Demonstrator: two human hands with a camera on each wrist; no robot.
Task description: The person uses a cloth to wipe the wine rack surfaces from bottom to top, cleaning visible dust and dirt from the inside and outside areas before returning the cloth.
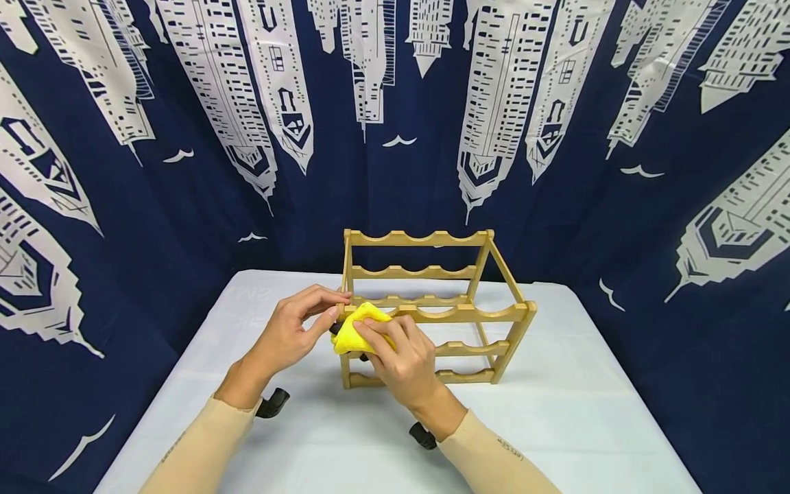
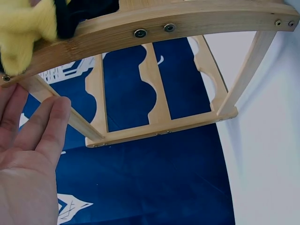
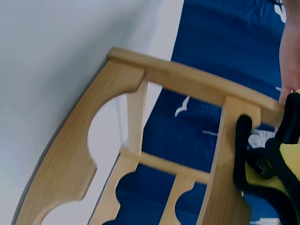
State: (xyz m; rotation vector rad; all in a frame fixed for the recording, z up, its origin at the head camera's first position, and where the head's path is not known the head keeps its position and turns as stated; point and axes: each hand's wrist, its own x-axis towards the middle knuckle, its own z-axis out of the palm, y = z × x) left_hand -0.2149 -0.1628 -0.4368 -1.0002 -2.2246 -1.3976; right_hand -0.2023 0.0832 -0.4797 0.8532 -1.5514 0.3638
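Observation:
A light wooden wine rack [image 1: 459, 314] with scalloped rails stands upright on the table. At its upper left front corner, my right hand [image 1: 401, 357] pinches a yellow cloth [image 1: 363, 331] with black edging. The cloth wraps over the front of that corner and hides part of the wood. My left hand [image 1: 296, 326] holds the same corner, thumb at the front and fingers reaching over the side bar. In the left wrist view, the left fingers [image 2: 54, 124] lie against the side bar, just below the cloth [image 2: 28, 30]. The right wrist view shows the cloth's black edging [image 3: 241, 154] against a rail.
A white cloth covers the table [image 1: 592, 412] under the rack. Behind and on both sides hangs a dark blue curtain [image 1: 382, 185] with white buildings and birds. Black wrist mounts [image 1: 271, 403] stick out from the sleeves.

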